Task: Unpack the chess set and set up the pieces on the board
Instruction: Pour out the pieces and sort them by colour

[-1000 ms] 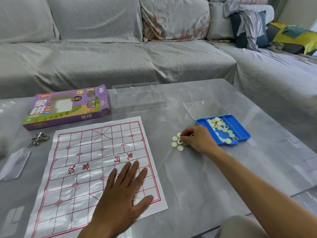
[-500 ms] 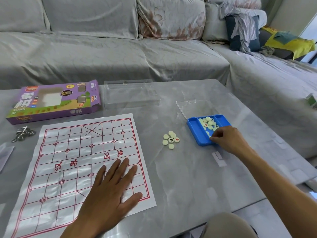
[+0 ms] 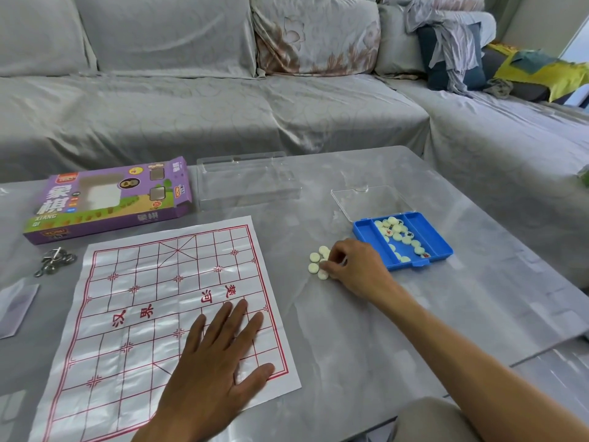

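Note:
A white plastic board sheet with red grid lines lies flat on the grey table. My left hand rests on its near right corner, palm down with fingers spread. To the right of the sheet sits a small cluster of cream round pieces. My right hand hovers over that cluster with curled fingertips pinching a piece at its edge. A blue tray just behind that hand holds several more cream pieces.
The purple game box lies at the back left, a clear plastic insert beside it and a clear lid behind the tray. Metal rings and a plastic bag sit at the left. A grey sofa runs behind the table.
My right hand went from the loose pieces to the blue tray and has come back to the cluster. My left hand stayed on the sheet.

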`<control>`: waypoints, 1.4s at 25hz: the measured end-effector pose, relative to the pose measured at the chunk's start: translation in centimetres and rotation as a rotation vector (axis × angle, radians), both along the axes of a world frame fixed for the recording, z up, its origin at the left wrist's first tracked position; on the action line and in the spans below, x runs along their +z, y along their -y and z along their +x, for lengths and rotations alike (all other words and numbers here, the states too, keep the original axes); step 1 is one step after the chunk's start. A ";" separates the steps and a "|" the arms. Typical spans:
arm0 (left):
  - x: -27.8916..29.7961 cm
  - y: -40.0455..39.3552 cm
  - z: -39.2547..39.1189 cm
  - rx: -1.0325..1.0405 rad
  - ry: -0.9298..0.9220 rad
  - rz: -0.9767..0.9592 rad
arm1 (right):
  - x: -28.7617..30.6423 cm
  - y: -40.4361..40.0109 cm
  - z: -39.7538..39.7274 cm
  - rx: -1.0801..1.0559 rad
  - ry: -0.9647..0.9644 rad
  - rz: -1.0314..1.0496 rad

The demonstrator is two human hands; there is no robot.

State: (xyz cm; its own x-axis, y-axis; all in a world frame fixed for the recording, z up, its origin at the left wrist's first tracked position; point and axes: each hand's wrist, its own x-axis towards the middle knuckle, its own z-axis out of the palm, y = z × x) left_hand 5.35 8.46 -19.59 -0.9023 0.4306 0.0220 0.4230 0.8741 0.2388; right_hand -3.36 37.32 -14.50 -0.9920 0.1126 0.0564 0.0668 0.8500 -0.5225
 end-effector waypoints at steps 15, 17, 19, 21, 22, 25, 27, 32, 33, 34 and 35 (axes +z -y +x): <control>0.1 -0.1 0.0 -0.007 -0.014 -0.005 | 1.0 -12.1 -1.6 -0.267 0.232 0.129; 0.3 -0.1 -0.1 -0.008 0.002 0.000 | 0.9 -12.1 -1.7 -0.265 0.275 0.109; 0.1 0.0 0.0 -0.012 0.011 0.018 | 1.4 -11.7 -1.7 -0.284 0.253 0.053; 0.4 -0.2 0.0 -0.010 -0.002 0.032 | 2.5 -11.1 -1.2 -0.334 0.072 -0.030; 0.4 -0.2 0.0 -0.012 -0.001 0.024 | 3.3 -10.5 -1.1 -0.348 -0.040 -0.101; 0.6 0.0 0.0 -0.014 0.023 0.022 | 4.9 -6.2 -1.1 -0.176 0.024 -0.251; 0.9 -0.2 0.0 -0.014 0.024 0.012 | 3.9 -2.7 -0.7 -0.011 0.245 -0.168; 0.3 0.0 0.1 0.001 -0.006 0.037 | 2.4 -0.5 0.0 0.114 0.299 -0.193; 0.1 0.1 0.0 0.000 -0.007 0.029 | 2.7 -1.3 0.1 0.077 0.210 -0.195; 0.1 0.1 -0.1 -0.006 -0.010 0.030 | 3.0 -2.6 0.0 0.000 0.114 -0.175; -0.1 0.1 -0.1 -0.016 -0.015 0.038 | 3.2 -4.3 -0.2 -0.108 0.035 -0.117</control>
State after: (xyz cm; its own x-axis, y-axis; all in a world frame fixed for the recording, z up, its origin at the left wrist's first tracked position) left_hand 5.29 8.36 -19.70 -0.8949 0.4432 0.0521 0.4403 0.8579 0.2649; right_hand -3.54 41.64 -11.25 -0.9750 0.2222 0.0024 0.1741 0.7704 -0.6133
